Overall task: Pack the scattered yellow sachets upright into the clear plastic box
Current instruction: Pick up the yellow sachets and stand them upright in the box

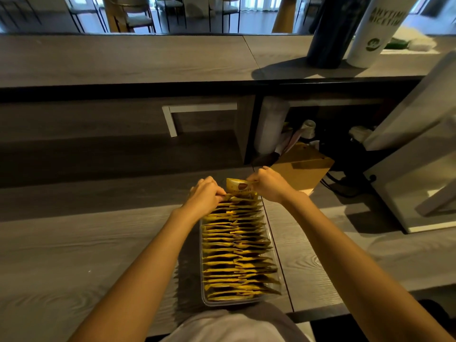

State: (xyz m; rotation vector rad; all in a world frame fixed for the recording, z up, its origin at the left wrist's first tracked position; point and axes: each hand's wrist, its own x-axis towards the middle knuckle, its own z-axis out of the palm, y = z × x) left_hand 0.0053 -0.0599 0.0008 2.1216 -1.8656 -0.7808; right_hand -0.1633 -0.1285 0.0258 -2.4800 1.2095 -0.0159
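A long clear plastic box (203,296) lies on the grey wooden counter, running away from me. Several yellow sachets (237,250) stand upright in it in a tight row. At the far end, my right hand (270,183) pinches one yellow sachet (239,186) by its right edge, held just above the row with its printed face toward me. My left hand (206,193) has curled fingers on the tops of the farthest sachets at the box's left side.
A brown cardboard piece (302,169) leans behind my right hand. A white appliance (417,154) stands at the right. On the raised shelf at the back are a dark cylinder (330,33) and a white printed roll (377,30). Open counter lies to the left.
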